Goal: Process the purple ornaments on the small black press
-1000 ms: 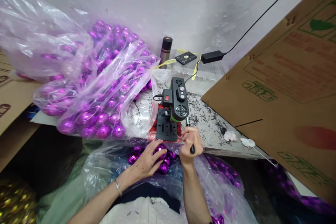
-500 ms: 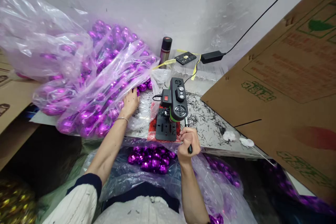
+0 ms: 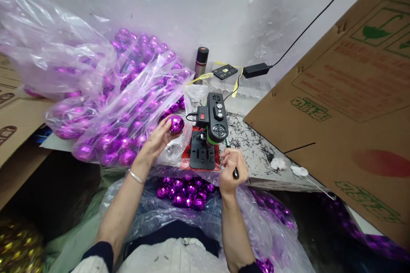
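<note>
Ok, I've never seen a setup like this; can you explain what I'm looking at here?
There is no robot: these are a person's bare hands, filmed by one camera worn on the head, looking forward and down. The left hand holds a shiny purple ball. The right hand grips a handle beside a small black machine. The machine stands on a table strewn with little black bits. To its left is a big clear bag of similar balls; behind it, a bottle; to its right, a cardboard box. More balls lie in plastic below the table's front edge.
</note>
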Demonstrator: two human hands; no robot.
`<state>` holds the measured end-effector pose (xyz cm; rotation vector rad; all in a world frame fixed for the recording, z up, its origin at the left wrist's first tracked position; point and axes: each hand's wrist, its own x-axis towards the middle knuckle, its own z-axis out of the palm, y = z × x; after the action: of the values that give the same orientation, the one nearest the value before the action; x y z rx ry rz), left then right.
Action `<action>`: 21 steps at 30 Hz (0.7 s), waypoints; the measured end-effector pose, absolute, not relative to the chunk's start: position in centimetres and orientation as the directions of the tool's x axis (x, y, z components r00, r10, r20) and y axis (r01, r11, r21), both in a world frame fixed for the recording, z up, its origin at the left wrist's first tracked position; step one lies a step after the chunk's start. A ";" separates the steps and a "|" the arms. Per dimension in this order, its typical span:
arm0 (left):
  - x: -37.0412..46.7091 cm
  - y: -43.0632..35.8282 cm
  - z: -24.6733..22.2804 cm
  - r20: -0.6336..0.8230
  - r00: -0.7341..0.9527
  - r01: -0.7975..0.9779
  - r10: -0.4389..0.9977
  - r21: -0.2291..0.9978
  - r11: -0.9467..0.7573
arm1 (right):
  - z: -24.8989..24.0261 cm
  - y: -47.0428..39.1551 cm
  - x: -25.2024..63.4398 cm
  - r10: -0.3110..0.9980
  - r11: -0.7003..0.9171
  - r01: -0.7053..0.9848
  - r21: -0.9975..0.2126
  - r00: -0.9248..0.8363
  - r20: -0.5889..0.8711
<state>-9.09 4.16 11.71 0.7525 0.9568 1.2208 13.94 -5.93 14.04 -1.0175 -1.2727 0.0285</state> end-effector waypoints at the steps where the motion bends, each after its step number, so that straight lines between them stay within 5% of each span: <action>1: -8.8 2.8 11.8 -0.203 0.110 -0.494 0.973 0.839 0.230 | 14.6 -5.8 13.9 0.534 0.584 0.492 -0.646 0.367 0.762; 11: -3.4 -3.1 7.9 -0.394 0.181 -0.644 0.901 0.645 0.411 | 16.6 -5.2 14.0 0.554 0.565 0.503 -0.654 0.356 0.752; 21: -0.5 -1.4 4.3 -0.211 -0.040 -0.364 0.977 0.913 0.183 | 16.4 -5.4 14.3 0.553 0.604 0.505 -0.616 0.292 0.781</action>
<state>-0.46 -1.43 4.28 0.7565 1.0793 1.2670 14.31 -5.43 16.44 -1.0021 -1.3408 0.0402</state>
